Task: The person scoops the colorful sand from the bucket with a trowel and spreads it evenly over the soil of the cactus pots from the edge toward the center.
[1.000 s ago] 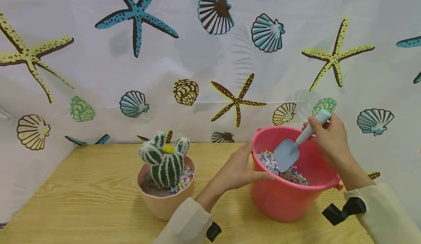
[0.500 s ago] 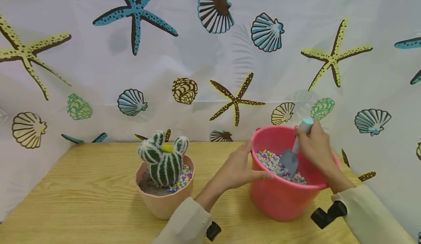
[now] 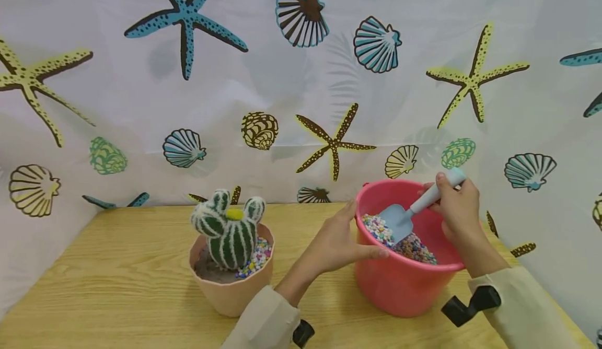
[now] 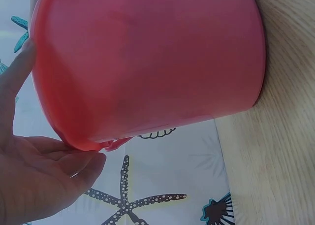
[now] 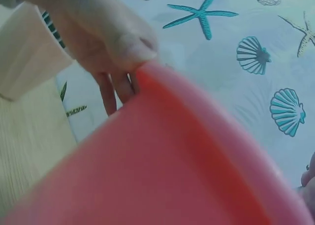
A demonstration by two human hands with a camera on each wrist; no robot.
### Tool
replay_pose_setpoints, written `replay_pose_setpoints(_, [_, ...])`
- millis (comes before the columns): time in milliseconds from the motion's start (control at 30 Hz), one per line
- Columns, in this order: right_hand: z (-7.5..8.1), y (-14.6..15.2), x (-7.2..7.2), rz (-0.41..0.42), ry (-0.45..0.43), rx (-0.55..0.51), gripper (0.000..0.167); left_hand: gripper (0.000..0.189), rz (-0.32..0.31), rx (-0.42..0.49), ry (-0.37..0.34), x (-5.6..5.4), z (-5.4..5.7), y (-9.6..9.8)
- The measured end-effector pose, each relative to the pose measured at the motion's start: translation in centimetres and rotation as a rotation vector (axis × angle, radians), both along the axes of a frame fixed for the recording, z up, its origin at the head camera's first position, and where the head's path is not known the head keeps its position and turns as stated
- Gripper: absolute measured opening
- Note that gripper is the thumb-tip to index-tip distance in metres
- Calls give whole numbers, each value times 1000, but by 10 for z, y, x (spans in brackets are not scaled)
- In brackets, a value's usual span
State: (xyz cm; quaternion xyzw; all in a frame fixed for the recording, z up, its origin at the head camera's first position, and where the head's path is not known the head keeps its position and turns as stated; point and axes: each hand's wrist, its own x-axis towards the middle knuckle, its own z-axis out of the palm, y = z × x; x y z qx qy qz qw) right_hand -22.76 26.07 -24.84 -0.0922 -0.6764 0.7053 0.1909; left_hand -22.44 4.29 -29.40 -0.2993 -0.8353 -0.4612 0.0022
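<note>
A pink bucket (image 3: pixel 400 291) stands at the right of the table with small multicoloured beads (image 3: pixel 416 249) inside. My right hand (image 3: pixel 458 208) grips the handle of a pale blue toy shovel (image 3: pixel 397 221). The shovel's blade slants down to the left, its tip at the beads. My left hand (image 3: pixel 331 242) holds the bucket's left rim, thumb along the near side and fingers at the far side. In the left wrist view the curled fingers (image 4: pixel 81 168) touch the rim. The right wrist view mostly shows the bucket's wall (image 5: pixel 133 171); the shovel is hidden there.
Left of the bucket stands a peach pot (image 3: pixel 235 294) with a green knitted cactus (image 3: pixel 230 244), brown soil-like filling and some beads. Behind the wooden table (image 3: pixel 117 276) hangs a white cloth (image 3: pixel 263 67) printed with starfish and shells.
My right hand first moved left and stood the shovel steeper among the beads. Then the handle tilted back right and the blade swung left. My left hand stays on the rim.
</note>
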Motion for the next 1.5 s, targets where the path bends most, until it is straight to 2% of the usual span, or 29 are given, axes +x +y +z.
replay_pose_setpoints(267, [-3, 7, 2, 62, -75, -179, 20, 103, -22, 15, 3, -2, 0, -2])
replay_pose_setpoints(467, [-3, 11, 2, 70, -86, -275, 19, 106, -19, 10, 5, -1, 0, -2])
replay_pose_setpoints(733, [-3, 14, 3, 33, -109, -402, 44, 107, -25, 10, -3, 2, -1, -4])
replay_pose_setpoints(967, [-2, 13, 1, -25, -132, -438, 48, 109, -19, -8, -4, 3, -2, -4])
replay_pose_setpoints(1100, [-2, 14, -1, -23, -136, -472, 51, 109, -14, -11, 0, 2, -2, -4])
replay_pose_setpoints(1200, [-3, 15, -2, -12, -129, -504, 49, 108, -12, -11, 6, 2, -2, -4])
replay_pose_setpoints(1400, [-3, 20, -1, -8, -109, -613, 30, 108, -5, -11, -3, 3, -1, -4])
replay_pose_setpoints(1500, [-3, 19, -1, -19, -115, -620, 35, 109, -1, -13, -5, 4, -1, -4])
